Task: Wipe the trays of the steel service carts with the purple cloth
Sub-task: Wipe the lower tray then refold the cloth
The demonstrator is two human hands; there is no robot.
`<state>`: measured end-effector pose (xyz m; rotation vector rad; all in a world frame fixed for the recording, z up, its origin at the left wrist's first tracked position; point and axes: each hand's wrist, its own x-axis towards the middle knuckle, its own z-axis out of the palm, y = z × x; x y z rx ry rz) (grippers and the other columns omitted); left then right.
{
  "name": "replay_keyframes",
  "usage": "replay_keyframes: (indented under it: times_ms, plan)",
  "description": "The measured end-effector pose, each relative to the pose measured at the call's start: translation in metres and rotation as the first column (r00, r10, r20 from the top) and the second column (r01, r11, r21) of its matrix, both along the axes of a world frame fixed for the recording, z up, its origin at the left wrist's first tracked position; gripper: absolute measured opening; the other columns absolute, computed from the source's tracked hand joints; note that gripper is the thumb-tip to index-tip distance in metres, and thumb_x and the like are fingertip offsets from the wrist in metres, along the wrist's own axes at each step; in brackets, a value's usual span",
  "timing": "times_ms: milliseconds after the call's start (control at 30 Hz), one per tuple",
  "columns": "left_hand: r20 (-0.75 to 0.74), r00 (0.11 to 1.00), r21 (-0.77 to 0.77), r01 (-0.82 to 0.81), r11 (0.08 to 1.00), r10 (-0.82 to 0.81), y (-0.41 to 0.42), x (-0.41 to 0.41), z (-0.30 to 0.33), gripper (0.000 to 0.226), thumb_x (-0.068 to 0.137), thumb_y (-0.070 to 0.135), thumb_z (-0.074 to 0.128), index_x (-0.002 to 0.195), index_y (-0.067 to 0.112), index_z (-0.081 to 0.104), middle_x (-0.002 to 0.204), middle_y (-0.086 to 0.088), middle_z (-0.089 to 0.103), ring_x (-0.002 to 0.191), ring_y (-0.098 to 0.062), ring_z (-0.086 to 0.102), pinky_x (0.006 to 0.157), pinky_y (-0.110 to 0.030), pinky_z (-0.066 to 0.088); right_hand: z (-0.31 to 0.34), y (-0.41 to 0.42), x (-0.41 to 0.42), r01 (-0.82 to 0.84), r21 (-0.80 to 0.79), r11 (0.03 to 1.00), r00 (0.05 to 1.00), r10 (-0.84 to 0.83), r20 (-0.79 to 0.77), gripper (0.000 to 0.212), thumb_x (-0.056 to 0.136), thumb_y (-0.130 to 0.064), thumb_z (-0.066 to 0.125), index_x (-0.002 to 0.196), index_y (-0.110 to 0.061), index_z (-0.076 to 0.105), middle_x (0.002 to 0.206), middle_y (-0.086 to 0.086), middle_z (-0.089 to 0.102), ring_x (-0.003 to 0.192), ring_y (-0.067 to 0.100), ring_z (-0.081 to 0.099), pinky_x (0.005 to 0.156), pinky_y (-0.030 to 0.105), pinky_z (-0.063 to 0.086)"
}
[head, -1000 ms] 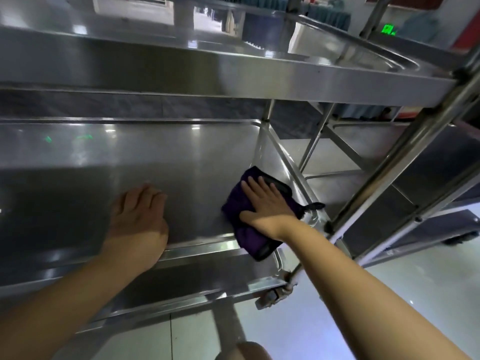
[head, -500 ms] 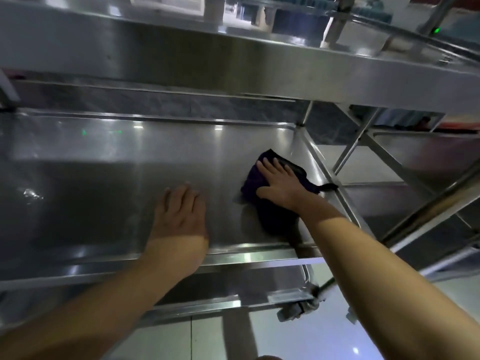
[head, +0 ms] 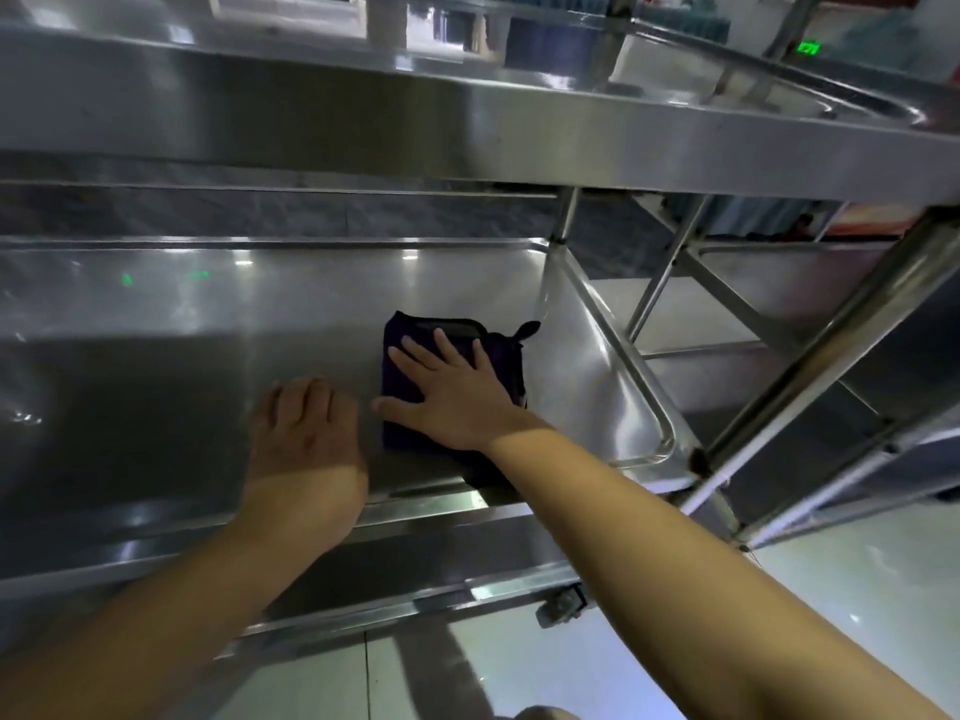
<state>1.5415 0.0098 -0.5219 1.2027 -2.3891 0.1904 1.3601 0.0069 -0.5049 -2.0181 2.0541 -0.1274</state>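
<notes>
Right hand: fingers spread flat, pressing the purple cloth, gripping nothing
Left hand: palm down, fingers straight, on the middle tray, just beside the cloth
Cloth: folded, near the tray's right end, under the top tray

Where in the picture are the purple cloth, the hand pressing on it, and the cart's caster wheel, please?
purple cloth [head: 402, 356]: head view, bare upper-left part.
right hand [head: 457, 389]: head view, back of the hand.
caster wheel [head: 563, 608]: head view, its housing under the lower tray's corner.
</notes>
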Motion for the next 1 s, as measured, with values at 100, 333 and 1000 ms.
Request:
replay_keyframes:
  times_ms: [100,333,1000]
  plan:
    - [0.023,0.998,0.019,0.050,0.999,-0.050,-0.001,0.000,0.001,0.032,0.070,0.023,0.048,0.089,0.001,0.062,0.096,-0.021,0.058,0.097,-0.038,0.049,0.084,-0.054,0.042,-0.001,-0.004,-0.016,0.046,-0.062,0.997,0.997,-0.050,-0.060,0.070,0.092,-0.069,0.031,0.152,-0.038,0.014,0.162,-0.010,0.003,0.148,0.023,-0.011,0.116,0.048,-0.012]
    - [0.065,0.949,0.109,0.302,0.947,-0.310,0.005,0.007,0.007,0.059,0.065,0.070,0.047,0.096,0.022,0.064,0.106,-0.001,0.062,0.112,-0.017,0.039,0.081,-0.037,0.048,0.009,0.021,-0.112,0.375,0.012,0.927,0.919,-0.371,-0.132,0.062,0.092,-0.066,0.030,0.149,-0.049,0.014,0.162,-0.008,-0.001,0.147,0.030,-0.013,0.112,0.057,-0.014]
    - [0.187,0.981,0.254,-0.097,0.962,0.050,0.036,0.045,0.021,0.121,0.050,0.086,0.019,0.147,0.014,0.027,0.150,-0.009,0.031,0.138,-0.028,0.023,0.114,-0.038,0.009,0.011,0.089,-0.001,-0.034,0.089,0.995,0.996,0.041,-0.073,0.057,0.099,-0.053,0.023,0.151,-0.045,0.003,0.161,-0.009,-0.009,0.147,0.019,-0.015,0.118,0.042,-0.010]
